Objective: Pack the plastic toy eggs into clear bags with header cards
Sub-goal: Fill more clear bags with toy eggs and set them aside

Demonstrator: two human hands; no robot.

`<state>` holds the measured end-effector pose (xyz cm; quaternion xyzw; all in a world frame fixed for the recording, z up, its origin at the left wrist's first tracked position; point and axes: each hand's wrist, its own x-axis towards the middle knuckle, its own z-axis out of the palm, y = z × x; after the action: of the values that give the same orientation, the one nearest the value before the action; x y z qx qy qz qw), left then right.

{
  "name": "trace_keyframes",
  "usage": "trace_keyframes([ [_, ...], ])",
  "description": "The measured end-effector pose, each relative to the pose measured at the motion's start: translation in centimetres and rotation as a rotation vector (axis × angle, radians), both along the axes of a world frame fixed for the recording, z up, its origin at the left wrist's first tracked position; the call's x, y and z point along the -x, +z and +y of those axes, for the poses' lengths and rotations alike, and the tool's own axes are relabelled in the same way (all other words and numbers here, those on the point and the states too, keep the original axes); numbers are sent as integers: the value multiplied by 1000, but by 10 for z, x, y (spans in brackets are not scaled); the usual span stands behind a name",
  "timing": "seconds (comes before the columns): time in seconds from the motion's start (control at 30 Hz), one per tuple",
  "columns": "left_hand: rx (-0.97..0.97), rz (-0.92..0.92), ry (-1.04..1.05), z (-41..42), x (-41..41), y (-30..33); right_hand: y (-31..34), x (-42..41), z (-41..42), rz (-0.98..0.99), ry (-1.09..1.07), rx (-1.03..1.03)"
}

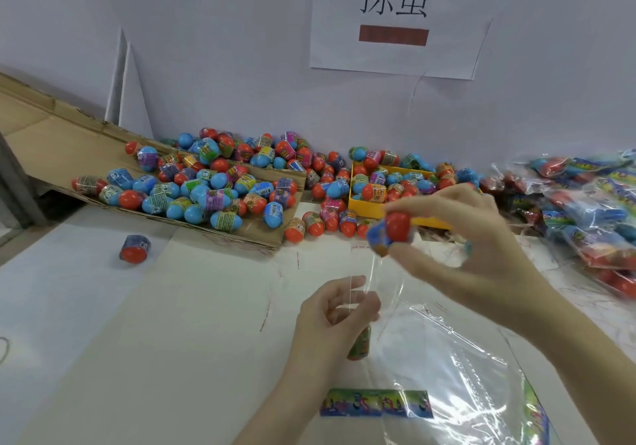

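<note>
- Right hand [471, 234] is up above the worktop [172, 307], wrist angled in from the lower right, fingers [430, 203] and thumb curled round a red-and-blue egg [395, 229], pinching it top and bottom.
- That egg sits tilted, red half up, blue labelled half down, right over the open mouth of the clear bag [364, 293].
- Left hand [330, 317] is lower, near the middle, fingers curled and pinching the bag's upper edge, holding the film upright.
- Through the film there's one egg already inside [359, 345], just below the left hand; its label is too blurred to read.
- Colourful header card [377, 403] lies flat on the worktop at the bag's lower end, beside crinkled loose film [457, 369].
- Behind: loose eggs heaped on a cardboard sheet [44, 142], more in a yellow tray [364, 209], one stray egg [135, 248] alone at left.
- Packed bags [592, 217] pile up at far right.
</note>
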<state>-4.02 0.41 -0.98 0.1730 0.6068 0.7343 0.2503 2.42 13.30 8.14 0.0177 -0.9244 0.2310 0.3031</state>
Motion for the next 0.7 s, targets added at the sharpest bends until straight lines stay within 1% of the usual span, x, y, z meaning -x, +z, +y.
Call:
trace_keyframes([
  [0.07,14,26,-7,-1,-1,0,-6,3,-1,-8,-80,-305],
  [0.1,17,36,-4,-1,-1,0,-8,4,0,-27,-126,-390],
  [0.13,18,42,3,-1,-1,0,-10,4,1,-57,-155,-419],
  [0.2,29,46,13,-1,-1,1,-10,2,3,-127,-149,-406],
  [0.3,21,24,1,0,-1,1,-5,1,4,-243,-67,-289],
  [0.5,16,3,-23,0,0,0,2,0,14,-384,52,-270],
  [0.63,18,2,-39,-1,1,-1,-2,4,20,-478,102,-183],
  [0.7,23,-5,-41,-1,1,-1,-6,5,23,-520,123,-192],
])
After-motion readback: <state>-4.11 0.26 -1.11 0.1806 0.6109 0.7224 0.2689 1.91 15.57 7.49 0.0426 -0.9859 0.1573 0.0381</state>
